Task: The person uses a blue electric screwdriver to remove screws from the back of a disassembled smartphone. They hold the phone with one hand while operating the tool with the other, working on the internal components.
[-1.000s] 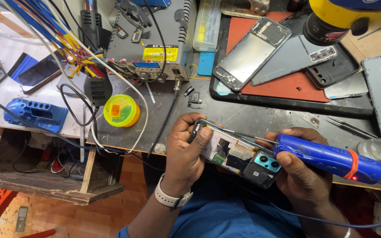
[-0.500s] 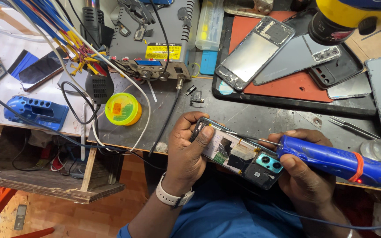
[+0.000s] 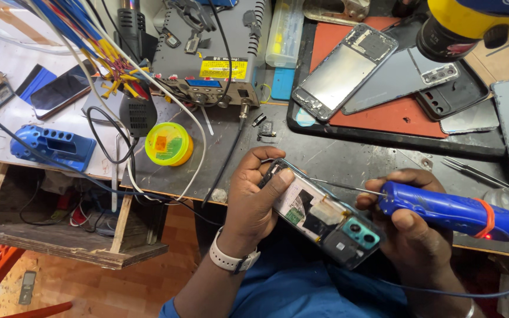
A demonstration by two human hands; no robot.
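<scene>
While we look down over the dark workbench (image 3: 349, 159), we count one grey repair station (image 3: 219, 53) at eleven o'clock and one black tray (image 3: 384, 136) at one o'clock. On that tray lies one red mat (image 3: 396, 115) with one bare phone frame (image 3: 344, 72) and two loose back covers (image 3: 437, 79). One blue tool holder (image 3: 54, 145) sits at nine o'clock, with one intact dark phone (image 3: 61, 89) above it. One blue electric screwdriver (image 3: 449, 211) lies across our right hand (image 3: 410, 235) at four o'clock, fingers clenched round its barrel, its thin bit over the opened phone (image 3: 322, 215). That one opened phone sits at centre, just off the bench's near edge, grasped by our left hand (image 3: 254, 203). One round yellow tin (image 3: 169, 144) rests at ten o'clock. One pair of tweezers (image 3: 472, 171) lies at three o'clock.
</scene>
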